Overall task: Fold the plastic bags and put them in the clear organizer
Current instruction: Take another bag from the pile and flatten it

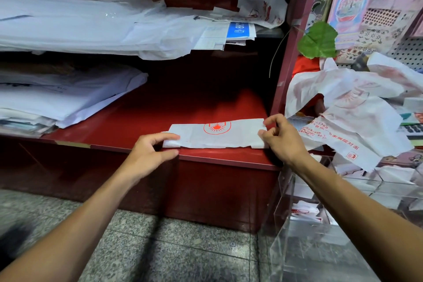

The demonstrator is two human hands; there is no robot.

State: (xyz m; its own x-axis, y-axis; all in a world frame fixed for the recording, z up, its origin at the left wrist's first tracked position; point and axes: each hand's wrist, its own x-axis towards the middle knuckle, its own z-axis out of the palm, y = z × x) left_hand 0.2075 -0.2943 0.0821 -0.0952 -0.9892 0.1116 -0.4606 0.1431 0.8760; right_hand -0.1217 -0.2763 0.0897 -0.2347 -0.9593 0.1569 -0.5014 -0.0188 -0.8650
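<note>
Both hands work a white plastic bag with a red sun emblem (pixel 217 133), folded into a flat strip between them on the red shelf (pixel 142 119). Left hand (pixel 150 152) pinches its left end; right hand (pixel 280 136) pinches the right end.

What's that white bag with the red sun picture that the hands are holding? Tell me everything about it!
The white plastic bag is folded into a long flat strip, thin and a bit wrinkled. A round red sun-like logo is printed near its middle. It lies flat on the red shelf, along the front edge. The left hand pinches its left end, and the right hand pinches its right end.
</note>
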